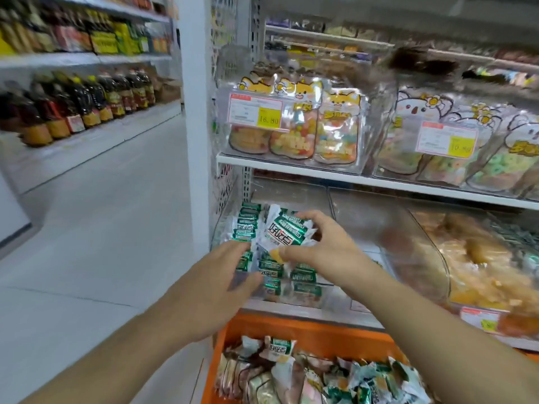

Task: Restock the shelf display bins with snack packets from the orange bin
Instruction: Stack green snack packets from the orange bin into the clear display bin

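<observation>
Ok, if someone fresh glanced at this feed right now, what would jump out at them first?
Probably the two hands at centre: the right hand pinches a green-and-white snack packet over the clear display bin of matching packets, with the left hand beside it. Next, the orange bin below, heaped with mixed packets, and the cat-shaped candy bags on the shelf above.

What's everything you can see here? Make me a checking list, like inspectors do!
Surface: white shelf carrying the clear display bin.
Job's things: green-and-white snack packets fill that bin; more lie in the orange bin below.
Clutter: nothing seen.
Grippers: right hand pinches one packet; left hand open, touching the packets.
Cables: nothing seen.
Surroundings: candy bags above, bottles across the aisle.
</observation>
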Tool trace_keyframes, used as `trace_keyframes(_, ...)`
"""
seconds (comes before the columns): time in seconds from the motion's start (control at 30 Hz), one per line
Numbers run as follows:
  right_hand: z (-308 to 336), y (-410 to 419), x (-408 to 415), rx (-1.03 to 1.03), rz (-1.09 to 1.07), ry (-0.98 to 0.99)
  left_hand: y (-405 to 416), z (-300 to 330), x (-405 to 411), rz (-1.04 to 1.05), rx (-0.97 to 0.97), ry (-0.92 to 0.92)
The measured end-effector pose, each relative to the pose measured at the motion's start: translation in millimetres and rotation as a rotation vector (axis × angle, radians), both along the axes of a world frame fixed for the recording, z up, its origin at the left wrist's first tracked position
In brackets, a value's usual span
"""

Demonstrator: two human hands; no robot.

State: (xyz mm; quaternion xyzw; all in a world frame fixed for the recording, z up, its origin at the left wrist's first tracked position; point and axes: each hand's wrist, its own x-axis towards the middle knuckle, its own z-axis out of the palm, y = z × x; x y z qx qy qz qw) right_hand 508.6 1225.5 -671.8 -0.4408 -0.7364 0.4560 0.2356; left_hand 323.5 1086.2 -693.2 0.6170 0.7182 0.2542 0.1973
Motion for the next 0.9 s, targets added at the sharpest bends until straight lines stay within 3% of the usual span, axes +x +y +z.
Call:
trace_keyframes(0.17, -17.9, 75.7, -67.5, 0.128, 0.005, -0.2, 8.5, -48.2, -30.4, -0.111, -0.018, 0.311)
trace_keyframes(0.27, -25.5, 106.8, -104.8, 0.203, -0.003, -0.233, 15.0, -73.2, -38.1, -0.068, 0.114, 0.408)
trace_keyframes(0.47, -54.6, 141.4, -145.2, 0.27, 0.033, -0.256, 24.5, -83.6, -45.1, -0.102, 0.172, 0.38)
trace_keyframes(0.9, -58.7, 140.1, -145.9, 0.347, -0.031, -0.251, 21.2, -75.8, -43.1, -0.077, 0.057, 0.343)
